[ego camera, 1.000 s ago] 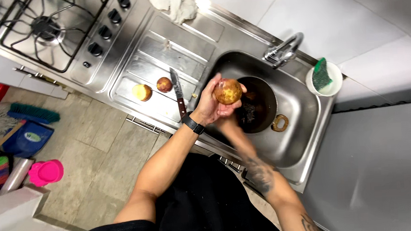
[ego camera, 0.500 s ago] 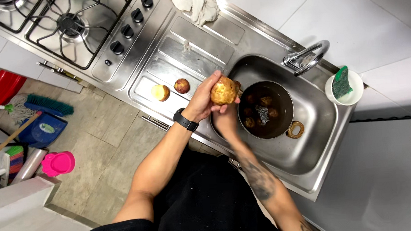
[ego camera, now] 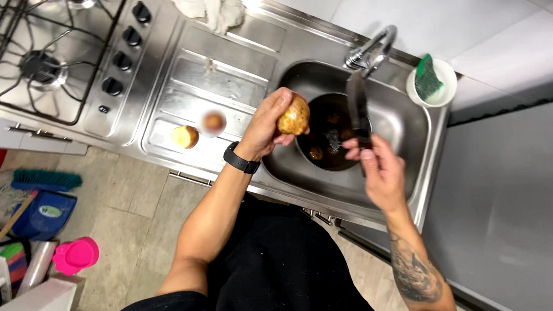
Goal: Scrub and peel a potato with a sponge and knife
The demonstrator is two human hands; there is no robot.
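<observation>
A steel table [ego camera: 234,69] carries a sink [ego camera: 413,123] beside a gas stove [ego camera: 38,61]. Left hand [ego camera: 269,127] fingers wrap a potato [ego camera: 294,117]; right hand [ego camera: 378,169] fingers pinch a knife [ego camera: 357,107] over the sink's dark pot [ego camera: 326,140].

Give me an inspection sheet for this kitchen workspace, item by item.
Surface: stainless steel counter with drainboard and sink.
Job's things: potato held over the sink; knife blade up; dark bowl in the sink holding more potatoes.
Clutter: two peeled potatoes on the drainboard; white cloth; green sponge in a white dish.
Hands: left hand grips the potato; right hand grips the knife.
Cables: nothing seen.
Surroundings: gas stove, faucet, broom and dustpan on the tiled floor.
</observation>
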